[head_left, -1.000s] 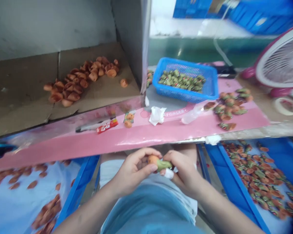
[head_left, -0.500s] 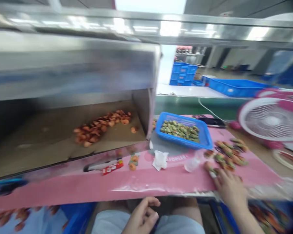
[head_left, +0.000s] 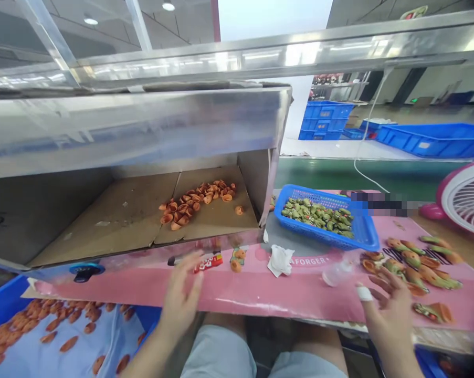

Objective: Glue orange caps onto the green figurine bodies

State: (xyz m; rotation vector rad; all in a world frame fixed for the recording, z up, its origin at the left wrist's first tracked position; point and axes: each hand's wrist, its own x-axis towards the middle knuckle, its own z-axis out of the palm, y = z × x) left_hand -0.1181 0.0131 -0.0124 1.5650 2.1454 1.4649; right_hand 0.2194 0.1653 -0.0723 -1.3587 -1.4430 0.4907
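My left hand (head_left: 181, 294) hovers over the front of the pink mat (head_left: 252, 289), fingers apart and holding nothing, just before a small red packet (head_left: 208, 262). On the right, my right hand (head_left: 390, 310) is open, with white tape round its thumb. It is beside a pile of green and orange-brown shell-like pieces (head_left: 429, 268); one such piece (head_left: 433, 312) lies apart, right of the hand. A blue basket (head_left: 368, 231) of small green pieces (head_left: 319, 215) sits behind. Between the hands are a crumpled white tissue (head_left: 280, 260) and a clear plastic item (head_left: 337, 272).
A metal-fronted box (head_left: 142, 126) holds orange-brown cups (head_left: 185, 205) on cardboard. At the lower left, a blue crate (head_left: 8, 291) has more brown pieces on blue cloth. A pink fan (head_left: 467, 197) stands at the right; blue bins (head_left: 325, 121) are stacked behind.
My left hand has risen from my lap to the mat and opened. My right hand has come away from the pieces and opened. The view has swung left and sharpened.
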